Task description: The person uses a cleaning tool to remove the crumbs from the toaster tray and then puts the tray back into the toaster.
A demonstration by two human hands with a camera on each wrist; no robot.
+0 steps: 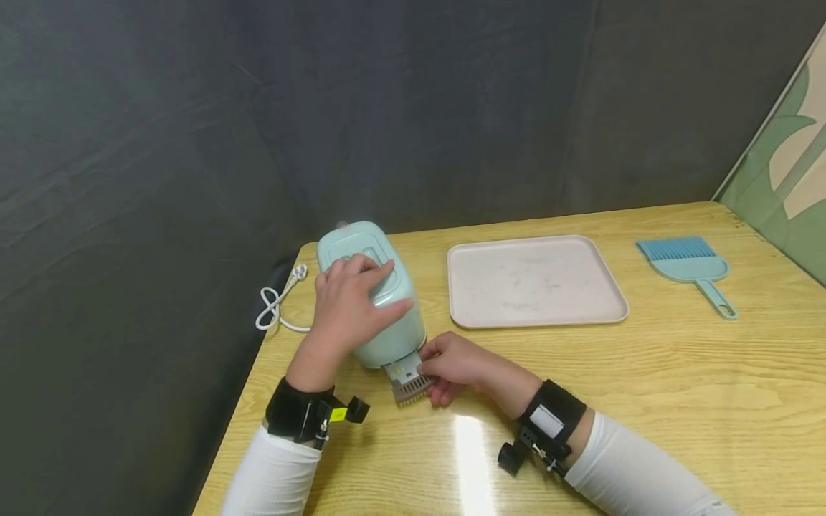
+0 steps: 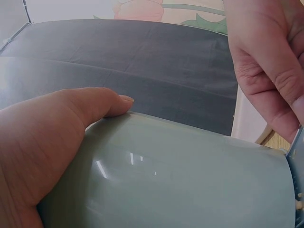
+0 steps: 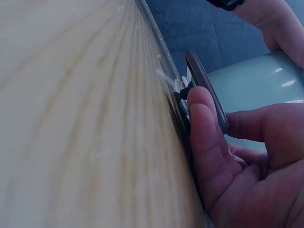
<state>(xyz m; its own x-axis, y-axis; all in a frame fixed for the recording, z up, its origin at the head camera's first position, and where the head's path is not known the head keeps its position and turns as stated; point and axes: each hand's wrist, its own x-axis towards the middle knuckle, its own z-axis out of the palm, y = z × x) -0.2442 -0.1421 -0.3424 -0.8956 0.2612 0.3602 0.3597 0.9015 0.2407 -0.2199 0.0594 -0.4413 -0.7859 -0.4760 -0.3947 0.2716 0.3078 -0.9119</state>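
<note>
A pale mint toaster (image 1: 401, 335) stands at the table's left, one narrow end toward me. My left hand (image 1: 351, 304) rests on its top, fingers and thumb spread; in the left wrist view the thumb (image 2: 95, 102) lies along its edge. A crumb tray (image 1: 401, 368) sticks partly out of the toaster's near end, with a few yellowish crumbs on it. My right hand (image 1: 454, 362) pinches the right side of its slotted brown front (image 1: 413, 389). Close up, the right wrist view has that brown edge (image 3: 203, 78) between thumb and fingers, low over the table.
A pinkish-white rectangular tray (image 1: 529, 283) lies right of the toaster. Farther right is a blue hand brush nested with a small dustpan (image 1: 689, 268). The toaster's white cord and plug (image 1: 279, 304) lie at the table's left edge. Dark cloth (image 1: 452, 107) hangs behind.
</note>
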